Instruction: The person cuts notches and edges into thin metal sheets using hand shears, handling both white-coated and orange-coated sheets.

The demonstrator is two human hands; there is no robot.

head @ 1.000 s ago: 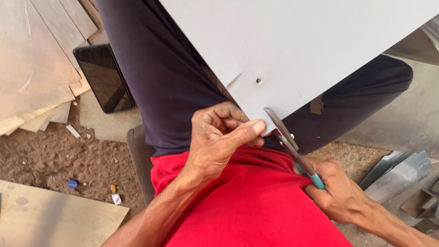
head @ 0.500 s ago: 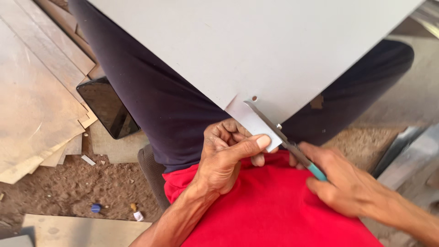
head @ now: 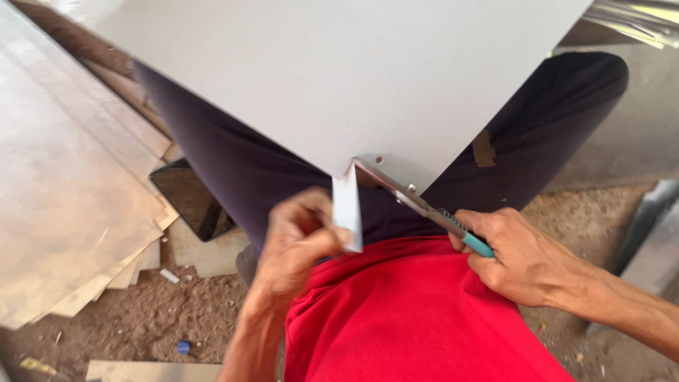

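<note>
Cutting large flat grey metal sheet point(head: 304, 78) across my lap with teal-handled tin snips point(head: 424, 206) | right hand point(head: 520, 258) fingers wrapped around handles, 4 o'clock | left hand point(head: 297, 244) pinching bent cut strip point(head: 348, 209) downward | next, I judge: reopen blades, advance | dirt ground point(head: 134, 318), stacked plywood boards point(head: 64, 191) at 9 o'clock.

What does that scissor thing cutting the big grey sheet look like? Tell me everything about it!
The metal snips with teal handles have shiny silver blades joined by a bolt and a small coiled spring near the handles. The right hand grips the handles. The blades point up and left into the edge of the large flat grey sheet, beside a narrow cut strip that the left hand bends down.
</note>
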